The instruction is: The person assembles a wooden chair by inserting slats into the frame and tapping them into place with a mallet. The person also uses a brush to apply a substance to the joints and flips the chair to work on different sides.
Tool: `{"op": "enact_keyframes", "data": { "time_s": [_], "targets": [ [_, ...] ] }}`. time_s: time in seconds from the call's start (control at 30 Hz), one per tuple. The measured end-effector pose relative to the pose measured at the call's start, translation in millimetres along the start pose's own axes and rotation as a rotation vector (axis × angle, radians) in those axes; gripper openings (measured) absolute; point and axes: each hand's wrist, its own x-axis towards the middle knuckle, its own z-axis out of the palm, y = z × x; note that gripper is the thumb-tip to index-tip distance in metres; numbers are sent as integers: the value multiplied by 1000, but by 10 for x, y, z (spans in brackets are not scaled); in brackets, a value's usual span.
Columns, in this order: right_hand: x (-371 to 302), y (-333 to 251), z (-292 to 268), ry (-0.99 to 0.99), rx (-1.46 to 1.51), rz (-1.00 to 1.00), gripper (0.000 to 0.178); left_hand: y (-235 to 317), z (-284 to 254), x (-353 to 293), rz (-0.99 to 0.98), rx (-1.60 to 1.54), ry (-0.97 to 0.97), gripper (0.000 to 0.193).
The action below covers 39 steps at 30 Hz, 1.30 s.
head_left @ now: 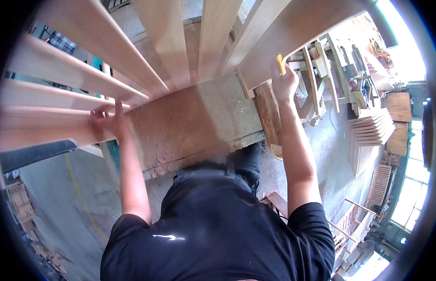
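The slatted wooden frame (pixel 164 40) meets the far side of the bench (pixel 180 126), which seems to support it. The left hand (pixel 111 122), fingers partly spread, touches the leftmost slats, perhaps steadying them; whether it grips, I cannot tell. The right hand (pixel 284 85) curls around a yellow tool (pixel 280 63) beside the wide board (pixel 293 40). No container shows clearly.

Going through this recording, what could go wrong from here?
The left hand is at the near ends of the leftmost slats; it might get pinched if they shift. The right hand holds a yellow item beside the broad board, which it might scuff. The slats reach past the workbench, so they might tip.
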Motion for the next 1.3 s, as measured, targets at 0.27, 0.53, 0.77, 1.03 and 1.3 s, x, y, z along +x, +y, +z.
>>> {"op": "enact_keyframes", "data": {
  "time_s": [0.27, 0.53, 0.77, 1.03, 1.3],
  "targets": [
    [-404, 438, 365, -24, -129, 119, 34, -614, -179, 350, -214, -233, -279, 55],
    [-107, 277, 353, 54, 88, 43, 22, -396, -106, 454, -273, -347, -120, 56],
    [622, -704, -1011, -40, -185, -239, 26, 1144, -514, 707, -352, -269, 151, 54],
    [808, -1286, -1250, -316, -245, -93, 38, 1113, -1113, 796, -638, -81, 36, 88],
    [1128, -1064, -1050, -415, -376, -273, 41, 934, -1044, 854, -664, 221, -197, 105]
  ]
}}
